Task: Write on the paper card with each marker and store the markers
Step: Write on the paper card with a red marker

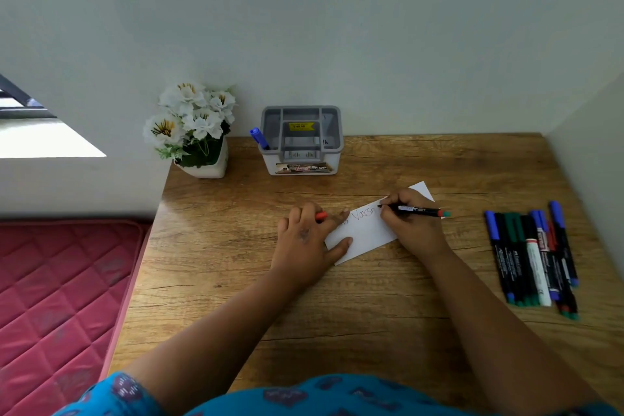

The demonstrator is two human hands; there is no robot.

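Paper card: white card point(366, 233) lies flat and skewed near the middle of the worktop point(371, 307); red handwriting runs along its far edge, partly hidden by the hands.
Marker in use: black-barrelled marker point(418, 210), tip down on the card at the end of the written line, tail end red and green, pointing right.
Right hand: right hand point(410, 221) grips the marker, fingers curled round the barrel near the tip; heel of the hand rests on the card, probably to steady the stroke.
Left hand: left hand point(309, 240) presses the card's left end with thumb and forefinger, likely so the card does not slide under the pen; its other fingers are curled over a red cap point(320, 215), presumably the cap of this marker, kept ready.
Step judged: writing with a red marker, word unfinished.
Waiting markers: a row of markers point(533, 257) lies side by side at the right of the worktop, capped in blue, green and red, within reach of the writing hand.
Storage: grey desk organiser point(301, 142) stands at the far edge against the wall; one blue marker point(259, 138) stands in its left compartment, so one seems stored already.
Surroundings: white flower pot point(194, 132) left of the organiser; red mattress point(57, 297) left of the worktop.
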